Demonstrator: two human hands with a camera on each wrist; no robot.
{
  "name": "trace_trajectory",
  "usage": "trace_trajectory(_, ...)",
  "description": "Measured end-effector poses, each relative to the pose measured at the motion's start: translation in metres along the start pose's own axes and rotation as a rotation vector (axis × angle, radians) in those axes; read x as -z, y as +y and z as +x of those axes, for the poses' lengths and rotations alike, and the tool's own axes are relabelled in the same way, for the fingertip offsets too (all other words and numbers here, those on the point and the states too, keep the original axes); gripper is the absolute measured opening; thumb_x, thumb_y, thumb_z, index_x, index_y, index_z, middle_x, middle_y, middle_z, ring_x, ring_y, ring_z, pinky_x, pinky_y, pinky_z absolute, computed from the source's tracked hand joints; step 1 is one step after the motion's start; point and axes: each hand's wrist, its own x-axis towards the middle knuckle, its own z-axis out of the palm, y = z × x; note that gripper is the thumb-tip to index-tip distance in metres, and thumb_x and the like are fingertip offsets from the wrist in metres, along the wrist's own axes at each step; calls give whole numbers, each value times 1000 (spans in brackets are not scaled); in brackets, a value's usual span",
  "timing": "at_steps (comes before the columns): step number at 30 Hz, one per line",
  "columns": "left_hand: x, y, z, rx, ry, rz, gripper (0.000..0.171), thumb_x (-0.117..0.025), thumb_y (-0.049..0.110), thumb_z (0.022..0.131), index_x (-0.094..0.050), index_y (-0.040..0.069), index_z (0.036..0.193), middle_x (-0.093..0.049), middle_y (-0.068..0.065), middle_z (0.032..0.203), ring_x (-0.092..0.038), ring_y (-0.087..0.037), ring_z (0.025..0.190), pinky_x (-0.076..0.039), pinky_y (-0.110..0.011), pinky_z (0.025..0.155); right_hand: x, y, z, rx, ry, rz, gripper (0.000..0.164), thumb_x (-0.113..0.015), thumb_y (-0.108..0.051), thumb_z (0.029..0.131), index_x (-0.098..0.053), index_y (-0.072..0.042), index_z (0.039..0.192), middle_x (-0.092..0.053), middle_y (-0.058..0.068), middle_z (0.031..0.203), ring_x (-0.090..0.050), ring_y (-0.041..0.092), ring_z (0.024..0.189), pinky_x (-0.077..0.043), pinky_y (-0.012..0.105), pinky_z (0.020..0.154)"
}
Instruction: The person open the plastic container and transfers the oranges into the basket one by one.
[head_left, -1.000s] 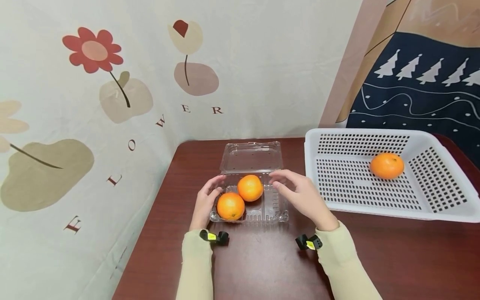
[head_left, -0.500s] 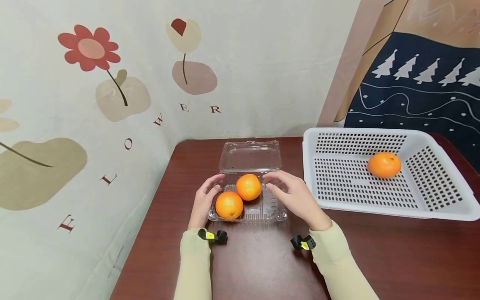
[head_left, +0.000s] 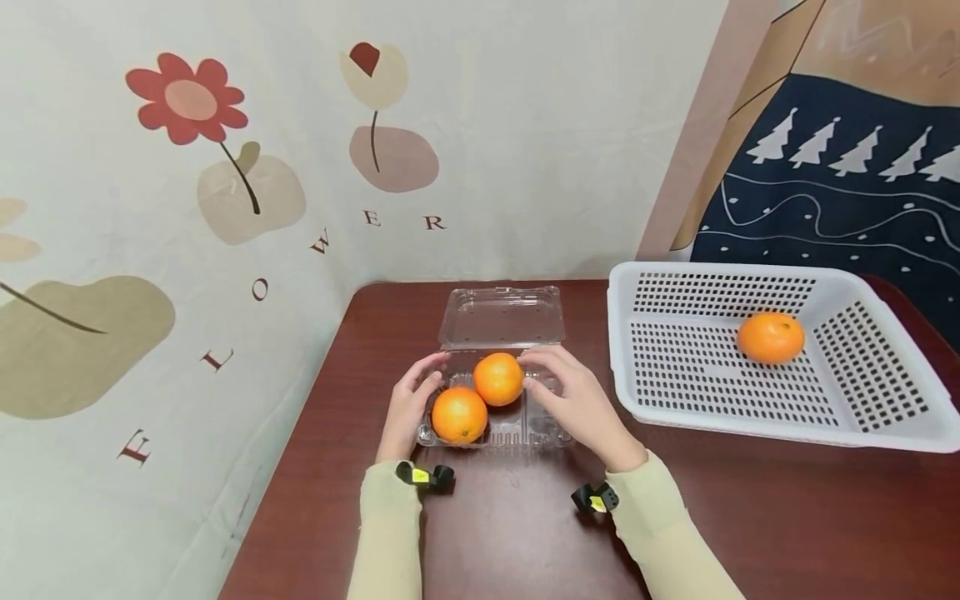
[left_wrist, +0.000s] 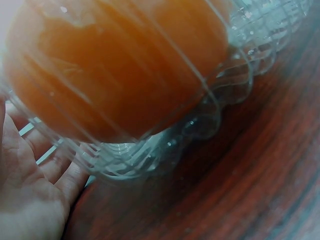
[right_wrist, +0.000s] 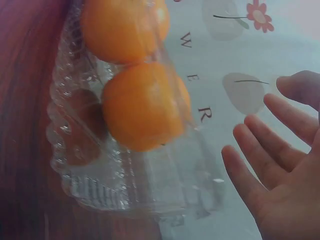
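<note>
Two oranges lie in the left part of a clear plastic clamshell box [head_left: 551,429]. One orange [head_left: 459,415] is at its near left, and the other orange [head_left: 498,379] sits behind it toward the middle. My left hand [head_left: 406,410] is at the box's left side; in the left wrist view its fingers [left_wrist: 37,142] lie along the outside of the clear wall. My right hand [head_left: 581,404] is over the box's right part, thumb and fingers spread close beside the rear orange. In the right wrist view those fingers [right_wrist: 270,160] are apart and hold nothing.
The box's hinged lid [head_left: 502,318] lies folded back behind it. To the right stands a white perforated basket [head_left: 727,268] with one orange [head_left: 771,337] in it. A printed cloth [head_left: 525,167] hangs along the back and left of the brown table [head_left: 510,533].
My right hand has moved left over the box, closer to the rear orange. The left hand and both oranges in the box have stayed in place.
</note>
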Motion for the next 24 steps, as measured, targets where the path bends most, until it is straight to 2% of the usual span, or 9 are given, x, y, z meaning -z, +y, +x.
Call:
trace_trajectory(5, 0, 2, -1, 12, 3, -5, 33, -47, 14, 92, -51, 13, 125, -49, -10, 127, -45, -27, 114, -36, -39, 96, -8, 4, 1, -21, 17, -43, 32, -57, -33, 86, -57, -21, 116, -45, -15, 124, -48, 7, 106, -44, 37, 85)
trace_trajectory(10, -1, 1, 0, 5, 0, -15, 33, -48, 14, 92, -51, 11, 125, -50, -9, 127, -43, -26, 117, -37, -37, 95, -13, 9, -1, -19, 34, -65, 33, -59, -27, 85, -57, -20, 117, -44, -13, 126, -48, 8, 107, -44, 37, 84)
trace_trajectory(16, -1, -1, -1, 24, 7, 9, 33, -48, 15, 92, -52, 12, 124, -50, -10, 126, -44, -25, 115, -37, -37, 95, -20, 14, -3, -23, 14, -84, 35, -57, -31, 86, -56, -19, 119, -43, -11, 129, -42, 8, 115, -39, 40, 91)
trace_trajectory(24, -2, -4, -1, 17, 7, -6, 32, -48, 15, 92, -53, 12, 123, -50, -12, 126, -44, -25, 115, -40, -32, 93, -26, 19, -4, -15, 29, -115, 33, -60, -27, 84, -57, -19, 117, -43, -5, 131, -41, 11, 117, -36, 42, 95)
